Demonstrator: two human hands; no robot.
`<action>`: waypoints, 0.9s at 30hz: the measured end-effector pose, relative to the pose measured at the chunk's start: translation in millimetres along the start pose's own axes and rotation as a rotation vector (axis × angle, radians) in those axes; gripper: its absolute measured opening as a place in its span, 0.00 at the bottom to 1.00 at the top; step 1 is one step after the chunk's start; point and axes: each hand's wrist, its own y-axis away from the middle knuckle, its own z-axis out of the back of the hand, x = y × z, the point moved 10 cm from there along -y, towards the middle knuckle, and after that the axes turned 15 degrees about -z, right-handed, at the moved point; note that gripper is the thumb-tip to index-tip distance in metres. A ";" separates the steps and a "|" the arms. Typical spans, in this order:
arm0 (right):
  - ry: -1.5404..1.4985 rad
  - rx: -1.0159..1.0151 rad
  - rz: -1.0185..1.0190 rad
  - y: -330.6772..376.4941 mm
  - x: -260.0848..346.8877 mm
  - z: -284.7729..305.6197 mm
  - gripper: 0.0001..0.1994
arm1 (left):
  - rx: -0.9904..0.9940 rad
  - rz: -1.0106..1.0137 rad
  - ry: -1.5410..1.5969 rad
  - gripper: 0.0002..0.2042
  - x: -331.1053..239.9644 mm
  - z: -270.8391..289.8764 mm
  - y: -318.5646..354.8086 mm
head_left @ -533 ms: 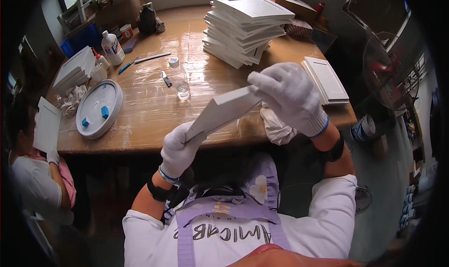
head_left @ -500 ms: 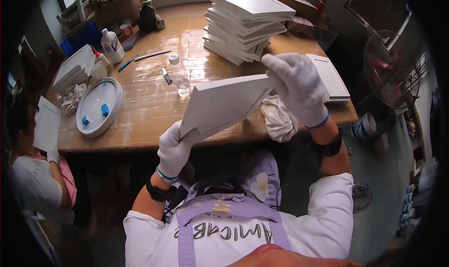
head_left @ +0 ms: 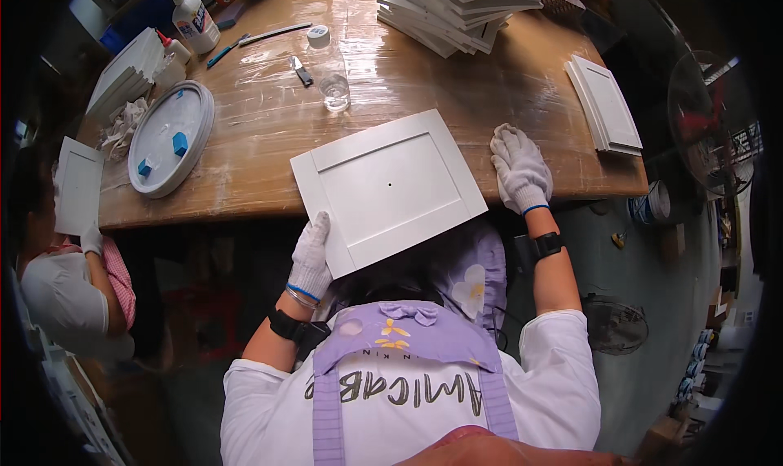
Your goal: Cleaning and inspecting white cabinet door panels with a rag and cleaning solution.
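Observation:
A white framed panel point(head_left: 400, 188), flat and rectangular with a small dark dot in its recessed middle, is tilted at the table's front edge. My left hand point(head_left: 311, 250), in a white knit glove, grips its lower left edge, thumb on the face and fingers hidden behind. To the right of the panel, my gloved right hand point(head_left: 522, 170) rests at the table edge, fingers together and apart from the panel. It covers the spot of the crumpled white cloth, which seems bunched under it; glove and cloth are hard to tell apart.
Beyond the panel stands a clear bottle point(head_left: 330, 74) beside a box cutter point(head_left: 301, 71). A round white lid point(head_left: 204, 131) with blue blocks lies left. Stacked panels point(head_left: 457, 13) rise at the back, with more panels point(head_left: 608, 107) at right. A co-worker point(head_left: 69, 295) sits at far left.
My right hand has left the panel's upper edge and come down onto the cloth's place. The panel has turned its framed face up toward me, still in my left hand. The view has shifted nearer.

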 end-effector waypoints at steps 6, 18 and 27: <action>-0.060 -0.130 0.032 5.6 16.6 20.2 0.21 | -0.128 0.084 0.054 0.27 11.4 4.3 0.7; -1.513 0.448 -0.376 -40.3 44.6 -12.9 0.20 | -0.077 0.079 0.215 0.26 17.6 13.1 7.4; -0.091 -0.058 0.331 58.8 261.1 -22.0 0.29 | 0.117 0.339 0.517 0.33 22.8 -29.5 40.5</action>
